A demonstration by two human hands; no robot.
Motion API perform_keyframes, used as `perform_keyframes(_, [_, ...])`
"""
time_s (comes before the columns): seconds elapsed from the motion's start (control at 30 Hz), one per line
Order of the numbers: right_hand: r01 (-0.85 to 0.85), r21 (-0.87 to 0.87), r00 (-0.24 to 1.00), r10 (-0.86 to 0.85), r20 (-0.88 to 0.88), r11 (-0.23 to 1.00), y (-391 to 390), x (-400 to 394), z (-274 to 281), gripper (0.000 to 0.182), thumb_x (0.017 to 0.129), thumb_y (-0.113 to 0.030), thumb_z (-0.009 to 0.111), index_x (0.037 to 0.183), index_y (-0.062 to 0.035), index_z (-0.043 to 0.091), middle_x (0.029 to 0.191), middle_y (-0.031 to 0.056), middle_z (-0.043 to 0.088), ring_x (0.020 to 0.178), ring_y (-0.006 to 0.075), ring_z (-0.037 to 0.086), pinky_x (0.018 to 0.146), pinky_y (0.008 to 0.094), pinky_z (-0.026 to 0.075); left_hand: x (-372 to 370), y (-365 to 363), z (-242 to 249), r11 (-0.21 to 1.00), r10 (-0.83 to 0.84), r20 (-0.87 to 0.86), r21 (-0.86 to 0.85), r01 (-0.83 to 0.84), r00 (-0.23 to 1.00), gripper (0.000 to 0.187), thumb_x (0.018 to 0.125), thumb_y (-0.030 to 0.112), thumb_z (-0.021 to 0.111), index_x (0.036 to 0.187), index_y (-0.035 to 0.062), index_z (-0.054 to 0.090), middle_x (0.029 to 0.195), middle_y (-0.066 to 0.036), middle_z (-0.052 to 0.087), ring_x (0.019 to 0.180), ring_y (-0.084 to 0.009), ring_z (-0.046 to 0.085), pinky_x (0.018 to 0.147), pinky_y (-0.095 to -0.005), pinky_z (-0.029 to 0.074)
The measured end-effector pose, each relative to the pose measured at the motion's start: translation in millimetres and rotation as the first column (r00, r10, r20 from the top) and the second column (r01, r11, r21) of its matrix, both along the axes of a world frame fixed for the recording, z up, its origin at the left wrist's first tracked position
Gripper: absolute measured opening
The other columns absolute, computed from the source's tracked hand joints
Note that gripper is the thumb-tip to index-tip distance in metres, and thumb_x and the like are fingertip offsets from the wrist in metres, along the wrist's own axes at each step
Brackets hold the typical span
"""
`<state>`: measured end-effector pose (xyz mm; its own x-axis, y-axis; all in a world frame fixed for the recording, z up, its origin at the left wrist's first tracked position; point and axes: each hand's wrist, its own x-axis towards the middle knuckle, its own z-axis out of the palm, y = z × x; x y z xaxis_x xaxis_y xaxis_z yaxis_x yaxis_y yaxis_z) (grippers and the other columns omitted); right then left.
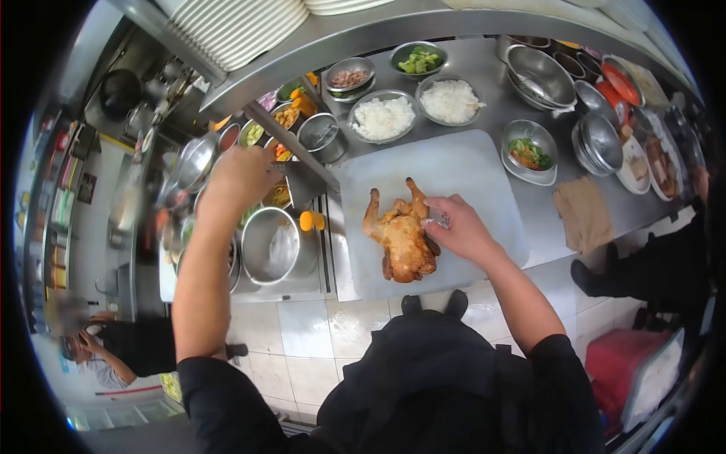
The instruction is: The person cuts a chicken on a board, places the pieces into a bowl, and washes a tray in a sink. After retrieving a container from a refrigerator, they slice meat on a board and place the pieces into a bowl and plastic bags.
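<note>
A whole roasted chicken (404, 240), golden brown with its legs pointing away from me, lies on the white cutting board (484, 174). Beside its right leg, my right hand (463, 231) pinches a small, clear, crinkled piece (439, 218) between thumb and fingers. My left hand (240, 178) is a closed fist raised over the ingredient containers left of the board. A dark piece shows at its fingers, near a flat grey metal surface (304, 181); what the fist grips I cannot make out. Below it stands a deep steel pot (271, 246), with an orange cylindrical piece (311, 221) beside it.
Behind the board are two bowls of rice (384, 117) and a bowl of green vegetables (420, 60). At right sit a bowl of chopped greens (529, 147), a brown cloth (582, 214) and stacked steel bowls (597, 144). A shelf (340, 34) overhangs the counter. People stand on both sides.
</note>
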<state>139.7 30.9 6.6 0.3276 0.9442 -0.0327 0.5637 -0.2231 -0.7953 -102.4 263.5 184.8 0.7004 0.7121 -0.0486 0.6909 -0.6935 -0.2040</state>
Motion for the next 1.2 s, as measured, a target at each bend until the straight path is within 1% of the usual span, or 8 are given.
perform_keyframes(0.2, [-0.178,-0.144,0.980,0.188,0.062,0.973,30.9,13.7,2.7,0.049,0.083,-0.020,0.069,0.129,-0.0140,0.055,0.112,0.0167,0.055,0.100,0.0309,0.060,0.090,0.0389,0.049,-49.8,-102.9,106.6,0.988,-0.125,0.067,0.103,0.118,0.990,0.025,0.076,0.014,0.073,0.099,0.0056,0.067,0.075,-0.012,0.060,0.071,-0.0346,0.060,0.067,-0.0425,0.049])
perform_keyframes(0.37, [-0.210,-0.282,0.967,0.242,0.083,0.936,20.1,20.4,17.9,0.051,0.079,-0.018,0.071,0.127,-0.0139,0.054,0.114,0.0167,0.054,0.104,0.0323,0.058,0.093,0.0391,0.048,-73.5,-149.0,91.2,0.989,-0.146,0.082,0.031,0.144,0.986,0.035,0.072,0.012,0.076,0.106,0.0087,0.066,0.076,-0.006,0.060,0.067,-0.0247,0.060,0.060,-0.0392,0.047])
perform_keyframes(0.5, [-0.217,-0.307,0.952,0.270,0.141,0.927,8.1,22.8,17.8,0.053,0.079,-0.015,0.071,0.129,-0.0144,0.052,0.112,0.0176,0.054,0.105,0.0338,0.057,0.093,0.0390,0.047,-91.1,-142.7,47.7,0.978,-0.186,-0.236,0.049,0.203,0.954,0.042,0.083,0.005,0.063,0.124,0.0126,0.061,0.091,-0.005,0.063,0.081,-0.0227,0.064,0.073,-0.0378,0.049])
perform_keyframes(0.6, [-0.180,-0.285,0.956,0.236,0.176,0.941,1.4,18.1,10.2,0.055,0.079,-0.013,0.071,0.130,-0.0150,0.051,0.109,0.0180,0.053,0.104,0.0352,0.056,0.091,0.0403,0.046,-111.3,-134.5,-1.5,1.000,-0.006,-0.530,-0.002,0.006,0.848,0.047,0.089,0.004,0.055,0.134,0.0140,0.052,0.103,-0.010,0.065,0.091,-0.0256,0.067,0.077,-0.0386,0.050])
perform_keyframes(0.63, [-0.168,-0.278,0.957,0.224,0.183,0.946,-2.4,13.2,12.2,0.055,0.079,-0.013,0.071,0.131,-0.0151,0.051,0.107,0.0180,0.053,0.102,0.0356,0.056,0.090,0.0409,0.046,-104.6,-126.9,-16.7,0.941,0.053,-0.638,-0.225,-0.252,0.768,0.043,0.093,0.014,0.055,0.135,0.0159,0.047,0.108,-0.014,0.066,0.095,-0.0299,0.069,0.078,-0.0393,0.053])
perform_keyframes(0.77, [-0.116,-0.179,0.968,0.152,0.202,0.977,-13.0,4.4,8.7,0.056,0.079,-0.015,0.072,0.131,-0.0153,0.052,0.103,0.0174,0.052,0.098,0.0360,0.056,0.087,0.0429,0.046,-137.9,-131.1,-57.6,0.855,0.163,-0.242,-0.450,-0.259,0.957,0.023,0.095,0.024,0.057,0.113,0.0103,0.057,0.086,-0.020,0.067,0.079,-0.0405,0.066,0.070,-0.0459,0.053])
perform_keyframes(0.93, [-0.087,-0.110,0.927,0.121,0.354,0.990,-19.0,-2.6,13.9,0.049,0.080,-0.022,0.074,0.126,-0.0142,0.058,0.110,0.0172,0.050,0.100,0.0361,0.056,0.087,0.0432,0.047,-137.1,-160.3,-55.1,0.752,0.400,0.243,-0.638,-0.165,0.884,0.010,0.094,0.009,0.056,0.094,0.0005,0.052,0.068,-0.022,0.062,0.065,-0.0427,0.062,0.056,-0.0446,0.048])
perform_keyframes(1.2, [-0.036,-0.038,0.946,0.046,0.320,0.999,-0.8,-8.7,-9.8,0.040,0.080,-0.028,0.072,0.115,-0.0113,0.063,0.128,0.0166,0.048,0.109,0.0346,0.058,0.089,0.0432,0.050,-47.6,-180.1,-94.7,0.843,0.216,0.295,-0.537,-0.025,0.931,0.013,0.092,0.010,0.053,0.101,0.0022,0.046,0.069,-0.022,0.062,0.063,-0.0453,0.060,0.058,-0.0542,0.048])
